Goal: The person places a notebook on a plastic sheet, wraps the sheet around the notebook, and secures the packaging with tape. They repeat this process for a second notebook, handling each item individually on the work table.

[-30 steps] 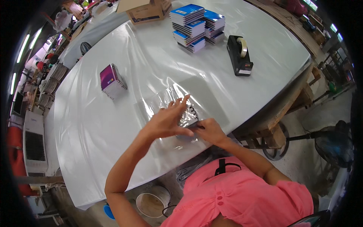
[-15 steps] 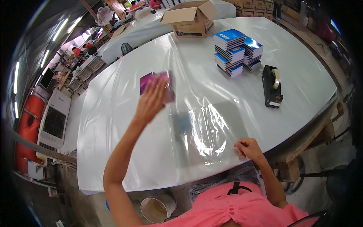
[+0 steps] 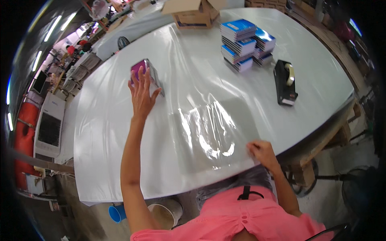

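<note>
My left hand lies with fingers spread on top of a purple-covered pack at the left of the table. The pack looks like a small stack of notebooks in clear wrap, partly hidden under my fingers. At the near right edge, my right hand is closed with its fingers curled; what they hold, if anything, is hidden. Beside it, shiny clear plastic bags or sheets lie flat in front of me.
Piles of blue spiral notebooks stand at the far right of the table. Nearer is a black tape dispenser. An open cardboard box sits at the back. Below the near edge are a white bucket and a blue one.
The purple pack has shifted left and away from the plastic, with my left hand on it; its fingers are now spread. My right hand stays closed at the table edge. The view has shifted slightly.
</note>
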### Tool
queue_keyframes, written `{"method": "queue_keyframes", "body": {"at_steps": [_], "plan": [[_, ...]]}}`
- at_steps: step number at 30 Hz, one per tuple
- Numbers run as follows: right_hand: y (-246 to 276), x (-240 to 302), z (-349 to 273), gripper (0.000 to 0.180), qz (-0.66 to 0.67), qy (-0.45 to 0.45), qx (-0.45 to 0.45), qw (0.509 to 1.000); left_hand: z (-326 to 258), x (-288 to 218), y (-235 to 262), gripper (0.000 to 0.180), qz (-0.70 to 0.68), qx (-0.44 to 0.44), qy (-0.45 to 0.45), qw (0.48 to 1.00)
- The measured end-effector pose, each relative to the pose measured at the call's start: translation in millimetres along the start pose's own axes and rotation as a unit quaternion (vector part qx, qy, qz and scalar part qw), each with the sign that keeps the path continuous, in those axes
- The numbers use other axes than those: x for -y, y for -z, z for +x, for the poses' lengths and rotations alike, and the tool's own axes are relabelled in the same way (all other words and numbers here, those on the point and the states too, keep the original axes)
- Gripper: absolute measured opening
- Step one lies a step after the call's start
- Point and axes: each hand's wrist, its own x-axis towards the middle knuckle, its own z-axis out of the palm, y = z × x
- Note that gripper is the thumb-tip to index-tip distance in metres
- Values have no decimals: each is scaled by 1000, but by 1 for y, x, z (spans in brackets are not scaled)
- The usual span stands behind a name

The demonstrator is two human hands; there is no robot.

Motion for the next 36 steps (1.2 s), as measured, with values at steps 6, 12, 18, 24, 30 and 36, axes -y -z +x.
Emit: {"method": "queue_keyframes", "body": {"at_steps": [6, 12, 18, 24, 30, 36], "plan": [[5, -24, 34, 22, -215, 178, -123, 952, -102, -137, 15, 77, -177, 242, -13, 954], [-3, -38, 34, 29, -290, 157, -87, 940, -150, -146, 5, 61, -176, 294, 25, 939], [-2, -48, 30, 33, -303, 159, -96, 935, -150, -151, 11, 59, -189, 307, 38, 932], [5, -46, 36, 35, -283, 160, -78, 942, -139, -179, 33, 62, -155, 273, -28, 949], [12, -46, 62, 36, -219, 164, -114, 955, -170, -251, 35, 53, -228, 189, -158, 942], [20, -48, 76, 37, -172, 132, -99, 971, -159, -268, 32, 41, -232, 164, -82, 955]]}}
